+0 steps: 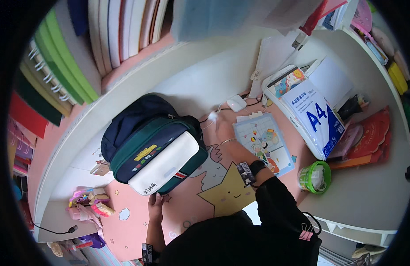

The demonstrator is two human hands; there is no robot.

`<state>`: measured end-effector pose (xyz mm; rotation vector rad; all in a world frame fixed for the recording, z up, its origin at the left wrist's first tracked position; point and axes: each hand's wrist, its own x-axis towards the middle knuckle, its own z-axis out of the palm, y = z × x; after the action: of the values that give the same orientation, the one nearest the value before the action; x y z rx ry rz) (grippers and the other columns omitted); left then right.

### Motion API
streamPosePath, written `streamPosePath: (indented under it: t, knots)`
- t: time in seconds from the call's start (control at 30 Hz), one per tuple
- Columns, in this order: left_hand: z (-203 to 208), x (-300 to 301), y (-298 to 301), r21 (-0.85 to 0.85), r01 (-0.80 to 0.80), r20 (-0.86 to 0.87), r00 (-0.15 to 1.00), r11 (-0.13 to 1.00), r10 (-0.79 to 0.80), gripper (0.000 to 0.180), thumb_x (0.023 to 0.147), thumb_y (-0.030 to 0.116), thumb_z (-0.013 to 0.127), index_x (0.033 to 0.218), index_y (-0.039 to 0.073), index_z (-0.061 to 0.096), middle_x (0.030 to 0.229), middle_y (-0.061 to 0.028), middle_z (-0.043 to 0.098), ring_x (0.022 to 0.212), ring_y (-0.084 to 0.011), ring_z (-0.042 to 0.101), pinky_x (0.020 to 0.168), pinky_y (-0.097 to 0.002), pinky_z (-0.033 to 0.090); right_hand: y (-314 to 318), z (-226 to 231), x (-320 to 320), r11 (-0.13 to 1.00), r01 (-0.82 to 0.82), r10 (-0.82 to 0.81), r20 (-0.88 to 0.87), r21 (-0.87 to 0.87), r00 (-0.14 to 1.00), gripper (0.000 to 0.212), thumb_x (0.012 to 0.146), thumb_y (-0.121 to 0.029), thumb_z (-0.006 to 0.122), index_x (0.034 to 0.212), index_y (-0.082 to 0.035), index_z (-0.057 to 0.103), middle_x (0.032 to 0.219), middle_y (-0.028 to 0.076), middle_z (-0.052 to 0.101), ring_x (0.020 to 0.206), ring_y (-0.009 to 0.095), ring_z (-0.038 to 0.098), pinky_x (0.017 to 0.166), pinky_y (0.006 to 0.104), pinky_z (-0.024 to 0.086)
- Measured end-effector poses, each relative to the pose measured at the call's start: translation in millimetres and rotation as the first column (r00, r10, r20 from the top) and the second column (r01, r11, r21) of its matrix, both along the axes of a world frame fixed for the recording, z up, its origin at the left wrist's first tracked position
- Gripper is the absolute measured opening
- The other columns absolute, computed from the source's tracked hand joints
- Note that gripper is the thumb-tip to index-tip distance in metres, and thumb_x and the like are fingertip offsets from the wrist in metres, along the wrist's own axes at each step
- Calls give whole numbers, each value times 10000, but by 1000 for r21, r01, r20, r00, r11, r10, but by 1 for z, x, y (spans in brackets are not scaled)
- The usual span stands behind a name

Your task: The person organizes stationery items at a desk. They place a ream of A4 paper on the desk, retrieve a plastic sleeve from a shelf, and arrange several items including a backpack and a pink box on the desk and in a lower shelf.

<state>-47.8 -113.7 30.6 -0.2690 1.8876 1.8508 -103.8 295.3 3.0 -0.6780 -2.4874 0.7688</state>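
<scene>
A navy and green backpack (143,133) leans on the desk, left of centre, with small coloured patches on its front. Across its front lies a white flat case (165,164) with rounded corners and dark handwriting near its lower end. My left hand (156,205) pinches the lower end of this case; part of the fingers is hidden beneath it. Beyond the backpack's right side my right hand (225,128) reaches forward, smeared by motion. At its fingertips is a blurred small white thing (213,116) beside a thin white cable; whether the fingers close on it is unclear.
Right of my hand lies a cartoon picture sheet (264,144). Behind it sits a white charger block (236,103) with cables. A paper pack (313,115), red folders (364,137) and a green tub (315,177) stand at right. A bookshelf (138,62) overhangs the left.
</scene>
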Motion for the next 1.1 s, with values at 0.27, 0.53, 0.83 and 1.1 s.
streamPosePath:
  t: [0.27, 0.53, 0.83, 1.1]
  knots:
    - [-6, 1, -3, -7, -27, -26, 999, 1000, 27, 496, 894, 262, 517, 1290, 6, 361, 1242, -74, 466, 1066, -159, 469, 882, -304, 394, 83, -5, -18, 913, 332, -359, 81, 236, 930, 299, 788, -67, 435, 1048, 65, 500, 1136, 188, 490, 997, 306, 530, 852, 387, 443]
    - [2, 1, 0, 44, -10, -19, 1000, 999, 11, 452, 897, 234, 513, 1252, -18, 389, 1143, -72, 509, 986, -140, 485, 859, -301, 406, 101, -23, -32, 909, -70, -129, 435, 412, 891, 419, 842, -245, 387, 1223, -73, 425, 1348, 105, 347, 1278, 247, 276, 1031, 392, 277]
    - [5, 4, 2, 14, -43, 0, 999, 999, 43, 433, 902, 263, 502, 1242, 9, 413, 1072, -38, 528, 952, -128, 498, 832, -297, 414, 118, -11, -30, 926, -234, 54, 511, 296, 858, 523, 791, -170, 465, 1261, 36, 366, 1351, 183, 334, 1229, 309, 349, 1005, 395, 300]
    - [5, 10, -5, -30, -35, 11, 999, 999, 35, 522, 906, 299, 483, 1330, 39, 322, 1130, -44, 521, 1025, -154, 493, 876, -332, 377, 135, -6, -44, 870, -372, 27, 721, 325, 693, 486, 825, -166, 354, 1281, 4, 359, 1366, 168, 316, 1279, 257, 275, 1050, 373, 228]
